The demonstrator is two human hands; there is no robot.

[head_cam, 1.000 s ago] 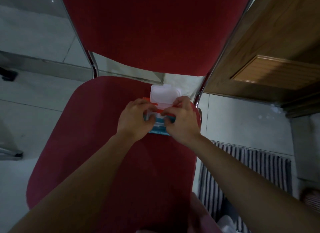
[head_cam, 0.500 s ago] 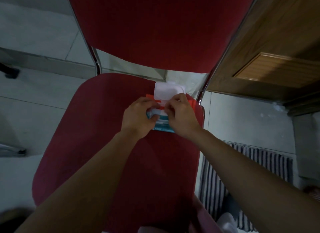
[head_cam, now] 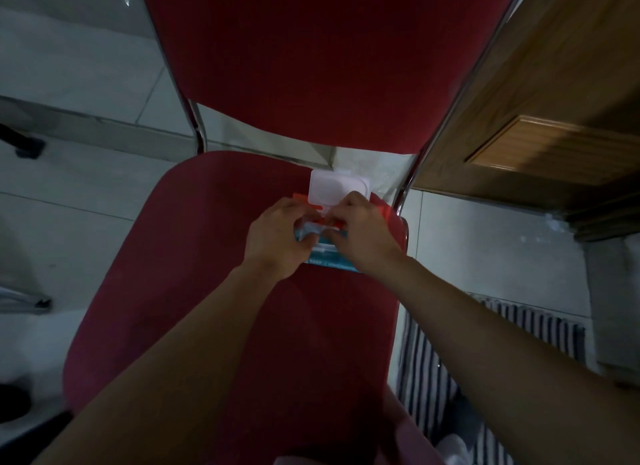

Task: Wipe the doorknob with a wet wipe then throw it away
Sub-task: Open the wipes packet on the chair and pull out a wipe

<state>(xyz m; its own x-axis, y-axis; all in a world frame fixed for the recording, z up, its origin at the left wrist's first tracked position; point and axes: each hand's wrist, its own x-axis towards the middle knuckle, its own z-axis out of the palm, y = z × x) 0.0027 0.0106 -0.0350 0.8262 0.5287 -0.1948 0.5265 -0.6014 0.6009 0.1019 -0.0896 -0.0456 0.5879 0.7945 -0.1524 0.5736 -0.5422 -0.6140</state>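
Note:
A pack of wet wipes, blue and orange, lies near the back right of the red chair seat. Its white plastic lid stands flipped open toward the backrest. My left hand holds the pack's left side down. My right hand covers the right side, with its fingertips pinched at the opening. Whether a wipe is between those fingers is hidden. No doorknob is in view.
The red backrest rises behind the pack between chrome tubes. A wooden door stands at the right. A striped mat lies on the tiled floor at the lower right.
My right hand has shifted from the pack's right edge toward the middle, fingertips closing at the opening under the lid. My left hand has stayed on the pack.

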